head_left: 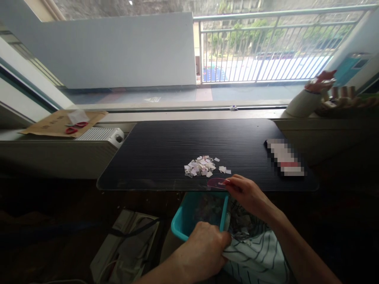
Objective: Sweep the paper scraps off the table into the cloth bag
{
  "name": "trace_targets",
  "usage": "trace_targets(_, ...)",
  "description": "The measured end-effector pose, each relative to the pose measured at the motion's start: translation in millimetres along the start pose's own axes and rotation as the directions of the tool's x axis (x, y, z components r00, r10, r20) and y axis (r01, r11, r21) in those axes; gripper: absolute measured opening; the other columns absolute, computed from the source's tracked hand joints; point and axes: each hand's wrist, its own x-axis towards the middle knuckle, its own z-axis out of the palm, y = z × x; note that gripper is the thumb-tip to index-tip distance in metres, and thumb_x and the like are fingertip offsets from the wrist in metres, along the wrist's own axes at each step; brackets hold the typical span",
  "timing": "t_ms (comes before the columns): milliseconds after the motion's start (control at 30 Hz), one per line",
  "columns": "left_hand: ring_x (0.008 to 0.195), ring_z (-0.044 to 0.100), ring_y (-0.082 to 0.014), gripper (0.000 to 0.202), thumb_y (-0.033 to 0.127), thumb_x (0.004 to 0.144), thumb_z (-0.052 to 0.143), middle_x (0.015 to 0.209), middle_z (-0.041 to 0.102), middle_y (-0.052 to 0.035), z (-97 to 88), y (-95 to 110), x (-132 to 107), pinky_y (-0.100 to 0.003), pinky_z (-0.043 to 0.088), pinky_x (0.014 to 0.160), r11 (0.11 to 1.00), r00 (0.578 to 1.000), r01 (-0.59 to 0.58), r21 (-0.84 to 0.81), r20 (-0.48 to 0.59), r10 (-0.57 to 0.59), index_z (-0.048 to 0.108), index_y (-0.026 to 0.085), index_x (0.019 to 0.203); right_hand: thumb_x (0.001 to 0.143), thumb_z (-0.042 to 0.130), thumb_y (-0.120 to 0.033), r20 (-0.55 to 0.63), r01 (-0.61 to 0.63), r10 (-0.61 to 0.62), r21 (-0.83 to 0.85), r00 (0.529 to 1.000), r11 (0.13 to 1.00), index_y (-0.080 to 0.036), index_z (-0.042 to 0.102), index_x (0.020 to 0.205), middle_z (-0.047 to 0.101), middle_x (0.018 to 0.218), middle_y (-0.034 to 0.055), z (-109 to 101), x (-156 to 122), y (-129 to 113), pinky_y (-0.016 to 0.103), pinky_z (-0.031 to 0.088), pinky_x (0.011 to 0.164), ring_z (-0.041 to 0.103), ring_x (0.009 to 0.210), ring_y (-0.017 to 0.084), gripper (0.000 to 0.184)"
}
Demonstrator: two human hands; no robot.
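My right hand (pixel 245 193) is closed in a pinch on a thin, see-through pink oval piece (pixel 215 182) at the table's near edge. Just beyond it lies a pile of small pale paper squares (pixel 201 166), with a few loose ones to its right. My left hand (pixel 207 244) is closed on the edge of a white striped cloth (pixel 257 252) below the table. More scraps (pixel 242 227) lie in the fold of that cloth. Touching or close beside the left hand is a teal plastic bin (pixel 177 225), whose contents are dim and blurred.
The dark table (pixel 166 138) stands against a window sill. A phone-like object (pixel 286 157), partly pixelated, lies at its right. Red-handled scissors (pixel 76 127) rest on a brown envelope (pixel 56 122) at the left, above a radiator (pixel 100 135). A box (pixel 127 244) sits on the floor.
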Motion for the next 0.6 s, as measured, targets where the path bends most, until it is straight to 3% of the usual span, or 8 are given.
trace_targets(100, 0.068, 0.065, -0.0267, 0.013, 0.029, 0.073, 0.060, 0.075, 0.068, -0.0059, 1.5, -2.1, -2.0, -0.031, 0.047, 0.059, 1.000, 1.000, 0.011, -0.017, 0.004, -0.010, 0.064, 0.020, 0.082, 0.091, 0.045, -0.033, 0.037, 0.006, -0.006, -0.012, 0.999, 1.000, -0.020, 0.062, 0.078, 0.053, 0.072, -0.0006, 0.0, -1.8, -1.4, 0.024, 0.037, 0.056, 0.048, 0.060, 0.011, 0.025)
trace_targets(233, 0.070, 0.065, -0.0270, 0.013, 0.028, 0.072, 0.059, 0.076, 0.068, -0.0062, 2.6, -4.3, -2.3, -0.031, 0.047, 0.060, 0.999, 1.000, 0.022, -0.026, -0.009, -0.022, 0.064, 0.020, 0.082, 0.091, 0.045, -0.032, -0.024, -0.030, 0.030, -0.029, 0.999, 0.999, -0.020, 0.061, 0.078, 0.052, 0.072, -0.0009, -2.2, -7.5, -1.5, 0.023, 0.036, 0.056, 0.047, 0.059, 0.010, 0.025)
trace_targets(367, 0.069, 0.065, -0.0269, 0.013, 0.027, 0.072, 0.059, 0.075, 0.068, -0.0058, 1.2, -4.7, -1.3, -0.031, 0.046, 0.059, 0.999, 1.000, 0.016, -0.030, -0.002, -0.016, 0.064, 0.021, 0.082, 0.091, 0.045, -0.031, 0.057, -0.017, 0.018, -0.020, 0.998, 1.000, -0.020, 0.062, 0.080, 0.054, 0.075, -0.0007, -4.5, -9.3, -4.5, 0.023, 0.036, 0.056, 0.049, 0.061, 0.010, 0.023)
trace_targets(500, 0.069, 0.064, -0.0270, 0.014, 0.028, 0.073, 0.058, 0.075, 0.068, -0.0060, -0.3, -4.2, -1.3, -0.031, 0.046, 0.059, 0.999, 1.000, 0.024, -0.028, 0.002, -0.024, 0.064, 0.021, 0.083, 0.091, 0.044, -0.032, -0.025, -0.037, 0.037, -0.020, 0.999, 0.999, -0.020, 0.062, 0.079, 0.054, 0.073, -0.0009, -4.7, -9.2, -6.6, 0.023, 0.036, 0.055, 0.048, 0.060, 0.010, 0.025)
trace_targets(600, 0.068, 0.064, -0.0267, 0.014, 0.028, 0.073, 0.058, 0.076, 0.068, -0.0059, 0.6, -4.7, -3.2, -0.031, 0.045, 0.058, 0.999, 1.000, 0.028, -0.031, 0.001, -0.028, 0.063, 0.021, 0.083, 0.090, 0.046, -0.032, 0.011, -0.024, 0.024, -0.016, 1.000, 1.000, -0.021, 0.063, 0.080, 0.055, 0.072, -0.0014, -5.4, -8.5, -2.7, 0.023, 0.037, 0.055, 0.048, 0.059, 0.010, 0.023)
